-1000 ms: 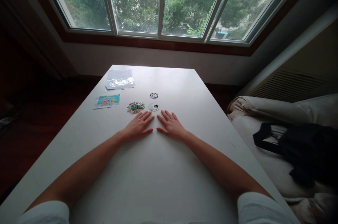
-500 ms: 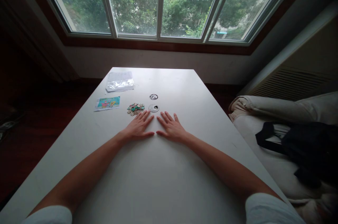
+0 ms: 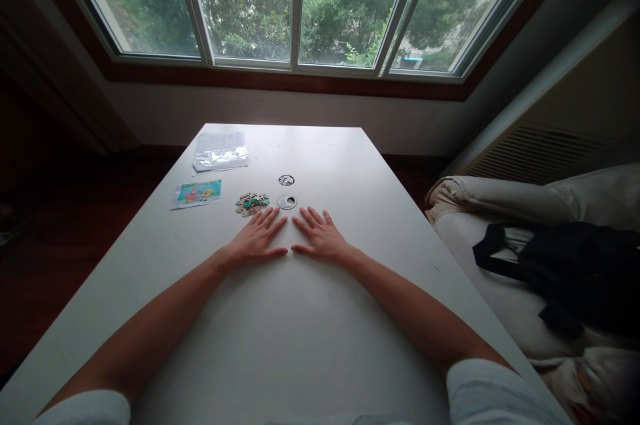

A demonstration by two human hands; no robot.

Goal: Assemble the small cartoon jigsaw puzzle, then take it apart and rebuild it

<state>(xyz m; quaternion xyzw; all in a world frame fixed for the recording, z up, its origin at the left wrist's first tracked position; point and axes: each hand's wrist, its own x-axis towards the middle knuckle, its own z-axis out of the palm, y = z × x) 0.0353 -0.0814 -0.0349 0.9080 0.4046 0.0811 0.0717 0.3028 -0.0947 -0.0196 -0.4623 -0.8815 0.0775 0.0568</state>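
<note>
My left hand (image 3: pixel 256 238) lies flat on the white table (image 3: pixel 290 331), palm down with its fingers spread. Just beyond its fingertips is a heap of small jigsaw puzzle pieces (image 3: pixel 252 203), teal and tan in colour. My right hand (image 3: pixel 320 235) rests flat beside it, fingers apart, with a narrow gap between the two thumbs. A round, flat black-and-white disc (image 3: pixel 287 202) lies ahead of the gap between my hands. Behind it sits a second, similar disc (image 3: pixel 287 180). Neither hand holds anything.
A colourful cartoon picture card (image 3: pixel 199 193) lies left of the pieces. Farther back is a clear plastic bag (image 3: pixel 221 153) with papers. Right of the table stands a pale sofa (image 3: pixel 465 225) with dark clothing (image 3: pixel 575 271) on it. A window (image 3: pixel 295 11) is in the wall beyond.
The whole view has shifted slightly, so the table and things on it appear a little farther left and higher. My hands stay flat in the same place on the table.
</note>
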